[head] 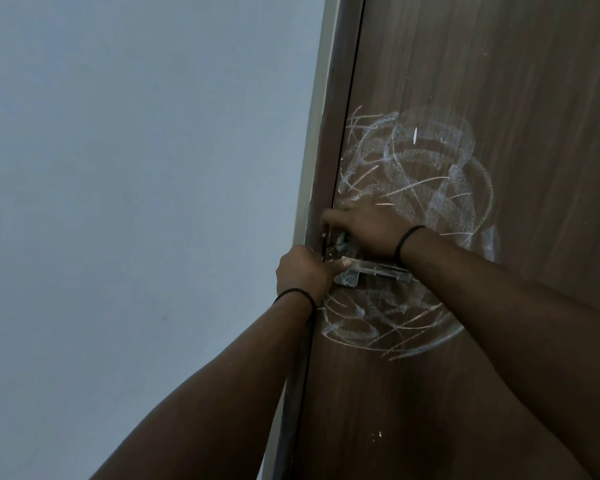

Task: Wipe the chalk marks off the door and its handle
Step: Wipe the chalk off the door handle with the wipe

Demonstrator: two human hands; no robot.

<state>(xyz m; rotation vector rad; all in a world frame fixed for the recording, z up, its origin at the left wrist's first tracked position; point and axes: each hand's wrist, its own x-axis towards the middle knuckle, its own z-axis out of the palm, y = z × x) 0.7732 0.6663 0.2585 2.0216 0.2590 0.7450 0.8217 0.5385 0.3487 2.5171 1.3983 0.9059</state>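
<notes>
Pale grey wall fills the left of the view, and a dark brown wooden door fills the right, its closing edge running as a long slanted line between them. White chalk marks loop across the door above the hands, and a second patch spreads just below them. Between the two patches sits the metal handle, its lever lying roughly level and pointing right, away from the door edge, chalk-dusted like the plate behind it. Both hands meet at the edge end of that lever. The right hand is curled just above the handle, fingers closed on something small and pale; whether it is a cloth I cannot tell. The left hand comes from below, fingers bent against the plate, apparently steadying it. Most chalk lies above and right, likely nearer the right hand.
</notes>
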